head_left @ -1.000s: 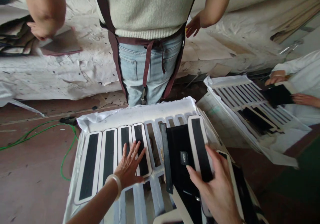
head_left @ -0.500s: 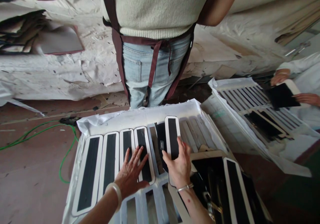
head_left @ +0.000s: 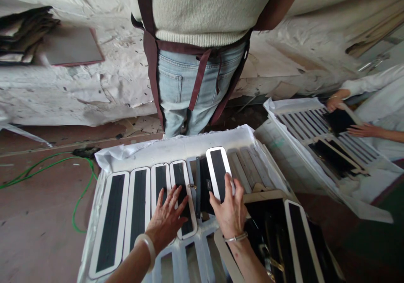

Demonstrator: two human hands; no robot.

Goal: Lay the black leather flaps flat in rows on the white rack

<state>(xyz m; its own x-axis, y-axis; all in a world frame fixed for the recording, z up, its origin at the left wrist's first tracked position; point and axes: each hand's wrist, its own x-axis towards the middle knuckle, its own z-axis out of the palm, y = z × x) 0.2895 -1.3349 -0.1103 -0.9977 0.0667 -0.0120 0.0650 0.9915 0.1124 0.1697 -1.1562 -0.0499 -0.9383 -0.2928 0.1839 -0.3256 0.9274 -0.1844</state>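
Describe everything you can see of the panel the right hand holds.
The panel is long and round-cornered, a smooth-looking white border around a dark strip. The strip faces the camera, far end leaning slightly left, over the rack. The right hand grips its near part, hiding that end. A dark flap with a small label sits at its left; whether they join is unclear.

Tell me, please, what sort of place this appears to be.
Probably a workshop: white-edged black panels lie in a row on a slotted tray, with a person in an apron close by.
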